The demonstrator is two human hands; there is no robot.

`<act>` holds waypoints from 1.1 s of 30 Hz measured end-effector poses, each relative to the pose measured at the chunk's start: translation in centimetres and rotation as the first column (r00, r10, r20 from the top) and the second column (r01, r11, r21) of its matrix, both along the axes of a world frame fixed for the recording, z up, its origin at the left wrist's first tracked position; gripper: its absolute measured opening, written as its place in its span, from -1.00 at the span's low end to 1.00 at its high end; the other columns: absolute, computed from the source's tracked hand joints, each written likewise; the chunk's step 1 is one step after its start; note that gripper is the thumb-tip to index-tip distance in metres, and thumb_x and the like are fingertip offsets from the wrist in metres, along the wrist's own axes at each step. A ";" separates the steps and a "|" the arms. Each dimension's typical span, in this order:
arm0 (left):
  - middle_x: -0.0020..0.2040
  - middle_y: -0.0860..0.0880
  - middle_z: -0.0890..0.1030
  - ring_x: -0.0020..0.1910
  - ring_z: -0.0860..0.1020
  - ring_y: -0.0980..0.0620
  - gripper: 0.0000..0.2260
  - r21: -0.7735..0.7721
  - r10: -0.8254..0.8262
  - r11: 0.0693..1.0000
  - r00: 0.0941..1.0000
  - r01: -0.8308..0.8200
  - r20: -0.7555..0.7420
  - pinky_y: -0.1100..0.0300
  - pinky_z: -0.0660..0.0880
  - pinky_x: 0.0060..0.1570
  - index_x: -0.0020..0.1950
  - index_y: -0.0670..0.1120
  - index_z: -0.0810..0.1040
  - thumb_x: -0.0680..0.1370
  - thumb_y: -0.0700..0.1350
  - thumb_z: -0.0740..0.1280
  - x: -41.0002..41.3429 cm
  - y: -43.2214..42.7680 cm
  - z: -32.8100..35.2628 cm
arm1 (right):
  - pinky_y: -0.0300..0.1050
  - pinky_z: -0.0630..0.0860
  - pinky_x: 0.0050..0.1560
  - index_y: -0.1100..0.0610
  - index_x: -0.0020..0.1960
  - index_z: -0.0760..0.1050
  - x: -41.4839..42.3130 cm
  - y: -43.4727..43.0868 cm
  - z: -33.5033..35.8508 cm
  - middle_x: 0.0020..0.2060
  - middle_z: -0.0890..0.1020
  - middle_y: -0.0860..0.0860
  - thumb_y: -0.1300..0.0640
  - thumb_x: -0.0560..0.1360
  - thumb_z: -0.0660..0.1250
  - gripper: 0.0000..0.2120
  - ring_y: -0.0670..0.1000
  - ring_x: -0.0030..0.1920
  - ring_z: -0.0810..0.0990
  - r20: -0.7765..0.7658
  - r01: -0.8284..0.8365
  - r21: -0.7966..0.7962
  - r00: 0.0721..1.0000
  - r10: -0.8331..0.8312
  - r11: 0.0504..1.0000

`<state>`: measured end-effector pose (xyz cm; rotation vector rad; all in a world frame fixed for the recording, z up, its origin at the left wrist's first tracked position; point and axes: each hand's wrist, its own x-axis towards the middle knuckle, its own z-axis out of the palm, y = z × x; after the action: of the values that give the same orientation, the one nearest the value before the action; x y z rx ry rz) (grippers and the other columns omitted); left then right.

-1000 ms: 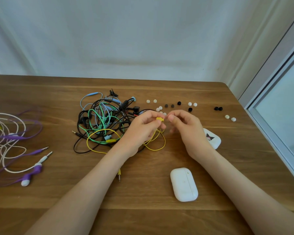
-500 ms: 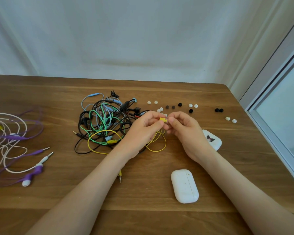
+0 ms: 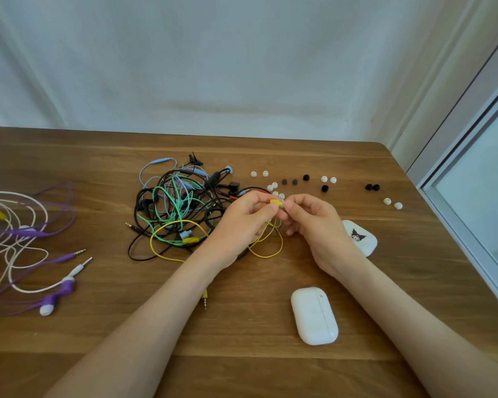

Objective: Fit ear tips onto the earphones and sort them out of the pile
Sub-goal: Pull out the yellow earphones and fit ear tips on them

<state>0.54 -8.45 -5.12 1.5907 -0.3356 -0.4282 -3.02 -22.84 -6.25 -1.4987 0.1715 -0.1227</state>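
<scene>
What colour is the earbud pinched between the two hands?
Yellow. The earbud shows best in the head view.

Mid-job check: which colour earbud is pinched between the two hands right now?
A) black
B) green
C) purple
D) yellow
D: the left hand pinches a yellow earbud, the right hand pinches a pale ear tip at its end, and its yellow cable loops down to the table.

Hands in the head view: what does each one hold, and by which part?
The left hand pinches the yellow earbud by its body. The right hand pinches what looks like a pale ear tip against the earbud's end.
</scene>
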 end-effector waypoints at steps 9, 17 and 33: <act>-0.22 0.02 0.65 -0.50 0.29 0.18 -0.86 -0.025 -0.016 1.000 1.000 0.015 -0.021 0.39 0.23 -0.55 0.10 -0.12 0.54 0.63 -0.20 0.21 -0.1 0.0 0.3 | -0.18 0.38 -0.26 0.13 -0.10 0.59 0.2 -0.7 -0.2 -0.25 0.53 0.08 0.19 0.61 0.22 -0.80 -0.06 -0.27 0.40 0.015 -0.106 -0.040 0.994 0.106 0.994; -0.20 -0.03 0.64 -0.51 0.33 0.20 -0.89 0.038 -0.026 0.999 1.000 0.026 0.010 0.40 0.28 -0.51 0.07 -0.15 0.54 0.62 -0.19 0.24 0.2 0.1 -0.1 | -0.16 0.37 -0.23 0.16 -0.09 0.58 -0.1 -0.7 -0.2 -0.24 0.54 0.11 0.18 0.60 0.22 -0.82 0.07 -0.22 0.37 0.035 -0.123 -0.082 0.991 0.126 0.989; -0.24 0.10 0.66 -0.49 0.41 0.33 -0.90 0.242 0.018 0.968 0.976 -0.073 0.219 0.25 0.28 -0.31 0.05 -0.08 0.53 0.61 -0.11 0.25 0.0 -0.3 -0.7 | -0.15 0.41 -0.27 0.09 -0.10 0.52 -0.4 0.1 -0.2 -0.37 0.61 -0.02 0.19 0.58 0.26 -0.89 -0.02 -0.32 0.46 0.068 -0.002 -0.179 0.998 0.015 0.984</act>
<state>0.58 -8.78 -5.85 1.8935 -0.4216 -0.2693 -3.39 -22.71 -6.44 -1.6719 0.0999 -0.1872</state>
